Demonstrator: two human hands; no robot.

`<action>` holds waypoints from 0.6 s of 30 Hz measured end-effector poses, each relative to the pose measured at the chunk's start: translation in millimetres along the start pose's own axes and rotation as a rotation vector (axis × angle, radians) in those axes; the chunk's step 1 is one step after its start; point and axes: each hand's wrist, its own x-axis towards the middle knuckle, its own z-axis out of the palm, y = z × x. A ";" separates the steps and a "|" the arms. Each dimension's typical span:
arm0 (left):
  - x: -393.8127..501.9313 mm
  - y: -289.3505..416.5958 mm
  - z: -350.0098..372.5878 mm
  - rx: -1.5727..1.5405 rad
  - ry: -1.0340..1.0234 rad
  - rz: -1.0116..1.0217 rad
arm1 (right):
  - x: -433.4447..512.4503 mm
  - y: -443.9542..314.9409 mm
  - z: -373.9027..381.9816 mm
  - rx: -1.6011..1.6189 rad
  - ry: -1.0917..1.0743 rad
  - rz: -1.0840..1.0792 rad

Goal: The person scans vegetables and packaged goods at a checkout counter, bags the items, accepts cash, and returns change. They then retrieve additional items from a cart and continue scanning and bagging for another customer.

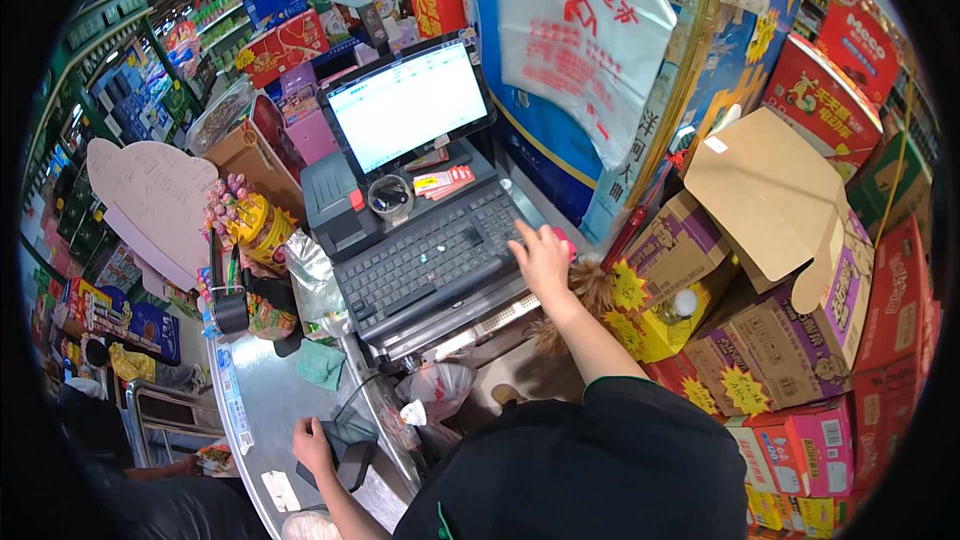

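My right hand (541,255) is over the number pad at the right end of a black keyboard (420,262), fingers spread and nothing held. A small pink object beside it is partly hidden by the hand. Above the keyboard stands a lit monitor (409,105). A clear cup with dark items (391,197) and a stack of red-and-white cards (444,181) rest below the screen. My left hand (313,446) is at the metal counter (262,375), beside a dark device (352,457); its fingers are curled, and whether they hold anything cannot be seen. A green cloth (320,364) lies farther up the counter.
A yellow tub of lollipops (259,225) and a black holder with pens (229,300) stand left of the keyboard. Opened cardboard boxes (780,337) are stacked at right. A printed plastic bag (585,37) hangs behind. Another person's dark-clothed legs (180,506) are at lower left.
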 end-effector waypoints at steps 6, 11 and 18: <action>1.8 -2.4 0.9 0.011 -0.014 -0.002 | -4.7 22.2 1.6 -0.002 -0.072 0.052; 1.0 -1.4 0.8 0.007 -0.010 -0.001 | -8.1 13.6 5.2 0.149 -0.048 0.047; 1.6 -1.9 0.0 0.013 -0.017 -0.003 | 1.8 2.1 12.5 0.072 -0.120 -0.040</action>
